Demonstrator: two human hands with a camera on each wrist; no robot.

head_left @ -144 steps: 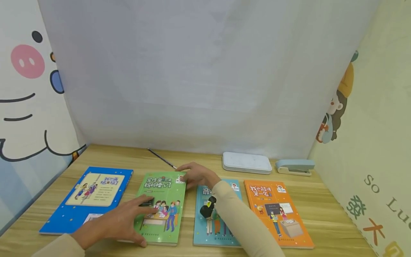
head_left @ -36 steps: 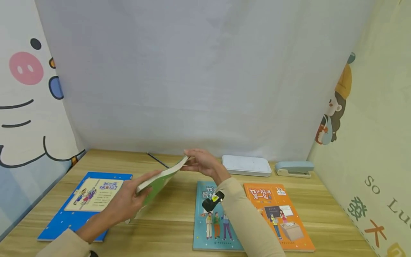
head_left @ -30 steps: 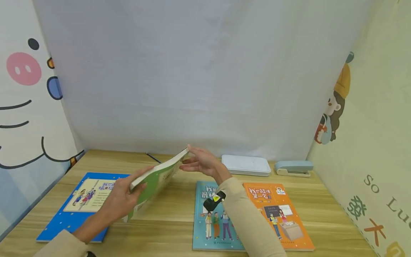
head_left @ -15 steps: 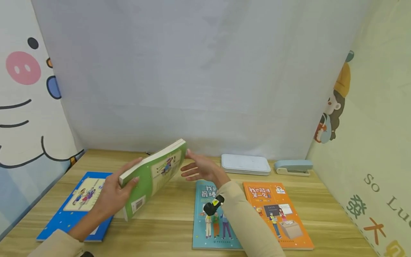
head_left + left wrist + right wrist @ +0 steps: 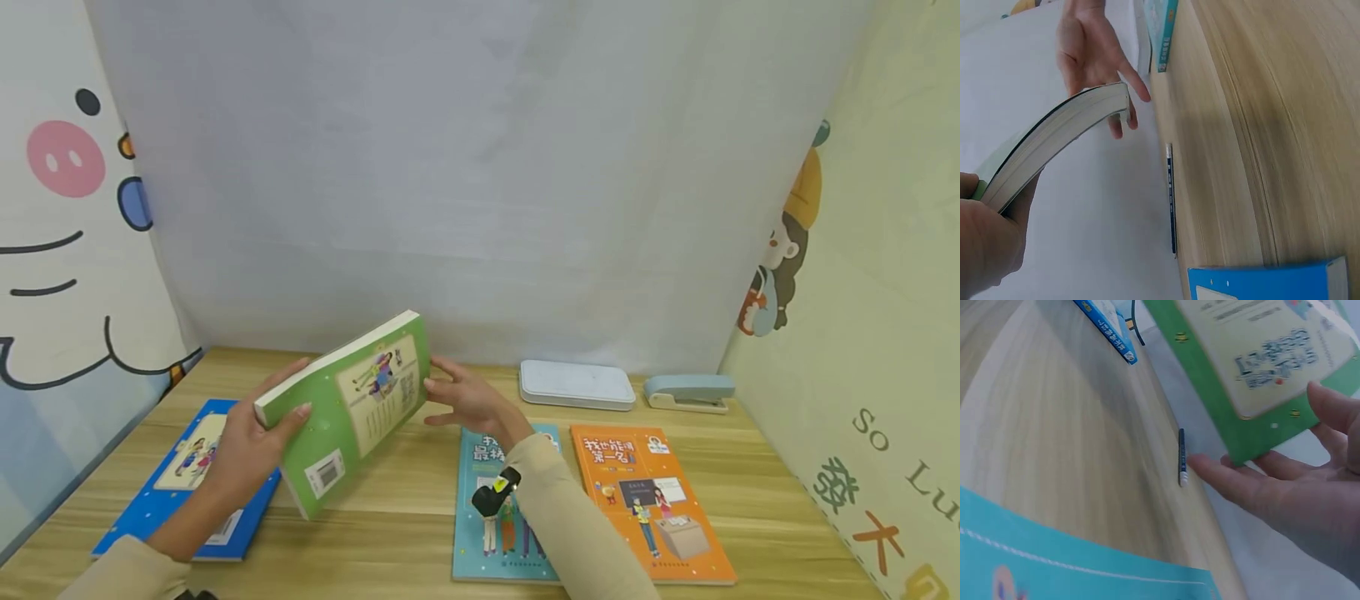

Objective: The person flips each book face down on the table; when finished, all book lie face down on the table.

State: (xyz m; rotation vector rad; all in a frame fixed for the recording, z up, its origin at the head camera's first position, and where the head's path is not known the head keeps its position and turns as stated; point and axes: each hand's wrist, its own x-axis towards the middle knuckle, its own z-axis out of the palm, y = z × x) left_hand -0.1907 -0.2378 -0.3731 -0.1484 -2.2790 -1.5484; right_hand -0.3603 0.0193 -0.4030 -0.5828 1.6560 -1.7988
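Note:
My left hand [image 5: 243, 437] grips a green paperback book [image 5: 322, 417] by its near left end, thumb on the back cover and fingers behind. The book is raised off the table and tilted, its back cover with a barcode facing me. In the left wrist view the page block [image 5: 1060, 131] bows in a curve. My right hand [image 5: 476, 400] is at the book's far right edge, fingers spread and fairly straight. In the right wrist view its thumb [image 5: 1332, 406] overlaps the cover while the other fingers extend past the lower corner.
A blue book [image 5: 138, 521] lies at the left, partly behind my left arm. A teal book [image 5: 468, 546], partly under my right sleeve, and an orange book [image 5: 701, 550] lie right. Behind them are a white case [image 5: 577, 383] and a stapler [image 5: 690, 392]. A pencil [image 5: 1182, 456] lies near the back curtain.
The green book, flat on the table at first with its front cover up, has been lifted and turned to show its back cover. Its near end has moved left; the right hand has loosened.

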